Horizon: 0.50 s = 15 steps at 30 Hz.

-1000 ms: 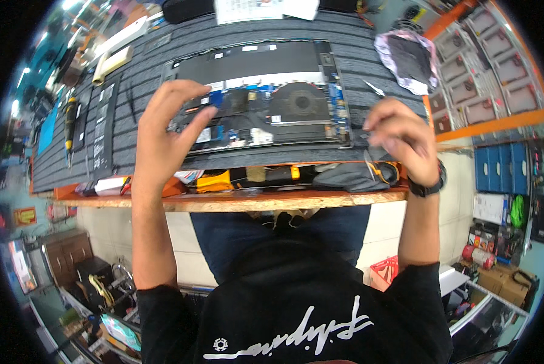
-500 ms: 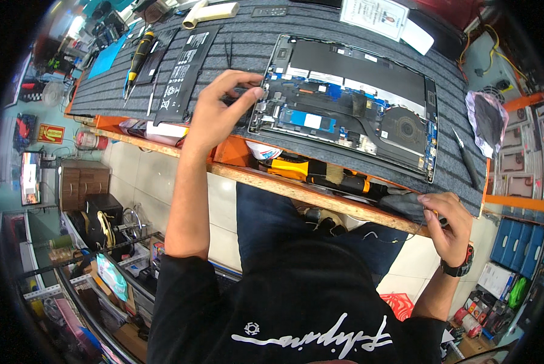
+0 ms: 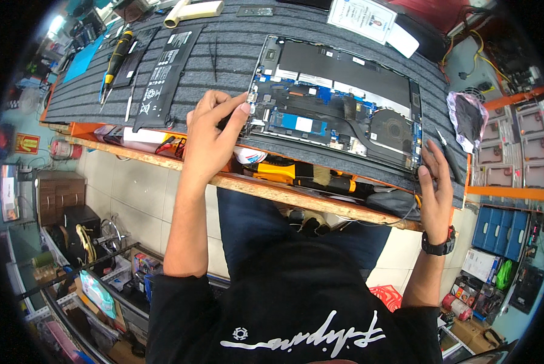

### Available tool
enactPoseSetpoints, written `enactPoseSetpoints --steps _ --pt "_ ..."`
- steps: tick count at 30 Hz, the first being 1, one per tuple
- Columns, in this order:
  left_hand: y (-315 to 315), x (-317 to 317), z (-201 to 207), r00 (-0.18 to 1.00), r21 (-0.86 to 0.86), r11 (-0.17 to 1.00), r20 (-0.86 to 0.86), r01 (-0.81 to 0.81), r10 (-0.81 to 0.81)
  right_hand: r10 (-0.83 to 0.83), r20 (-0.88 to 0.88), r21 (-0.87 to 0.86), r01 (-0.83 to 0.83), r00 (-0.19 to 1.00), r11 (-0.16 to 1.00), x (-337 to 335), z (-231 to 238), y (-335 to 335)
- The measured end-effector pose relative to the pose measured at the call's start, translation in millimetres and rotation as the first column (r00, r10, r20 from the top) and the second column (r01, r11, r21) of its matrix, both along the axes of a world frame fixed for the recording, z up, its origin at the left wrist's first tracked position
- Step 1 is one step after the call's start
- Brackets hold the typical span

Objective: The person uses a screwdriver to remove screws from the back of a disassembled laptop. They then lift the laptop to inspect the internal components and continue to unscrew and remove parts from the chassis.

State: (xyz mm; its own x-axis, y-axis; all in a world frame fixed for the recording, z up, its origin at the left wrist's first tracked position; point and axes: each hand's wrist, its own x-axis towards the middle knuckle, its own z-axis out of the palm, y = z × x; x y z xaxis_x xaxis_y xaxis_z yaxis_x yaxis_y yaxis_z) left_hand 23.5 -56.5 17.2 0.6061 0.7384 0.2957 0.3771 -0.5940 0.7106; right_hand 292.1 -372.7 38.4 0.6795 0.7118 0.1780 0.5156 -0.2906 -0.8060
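An opened laptop [image 3: 302, 97] lies on the ribbed grey mat, its battery, circuit board, heat pipe and round fan bare. With thumb and index finger, my left hand [image 3: 214, 130] grips its left edge; the other fingers curl beneath, partly hidden. At the laptop's near right corner is my right hand [image 3: 437, 182], thumb and fingertips against the side edge. A loose black battery [image 3: 164, 82] lies left of my left hand. Black tweezers [image 3: 213, 59] rest between that battery and the laptop. Beyond my right fingers lies a slim dark-handled tool [image 3: 449, 155].
A yellow-black screwdriver [image 3: 118, 57] lies far left. Under the worktop, an open drawer [image 3: 272, 193] holds yellow-handled tools and a grey cloth [image 3: 393, 203]. A crumpled pouch [image 3: 467, 121] sits at the right edge, and a printed card [image 3: 363, 19] lies behind the laptop.
My right hand has left the drawer's front edge and moved up to the laptop's right side. My left hand stays at the left edge. The whole view has shifted slightly.
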Motion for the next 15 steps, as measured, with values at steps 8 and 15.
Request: enactPoseSetpoints --steps 8,15 --pt "1 -2 -6 0.997 -0.043 0.999 0.075 -0.003 0.006 0.153 0.518 -0.217 -0.044 0.842 0.975 6 46 33" --pt "1 2 -4 0.992 -0.032 0.999 0.125 -0.017 0.021 0.656 0.701 -0.424 -0.575 0.281 0.7 8 53 153"
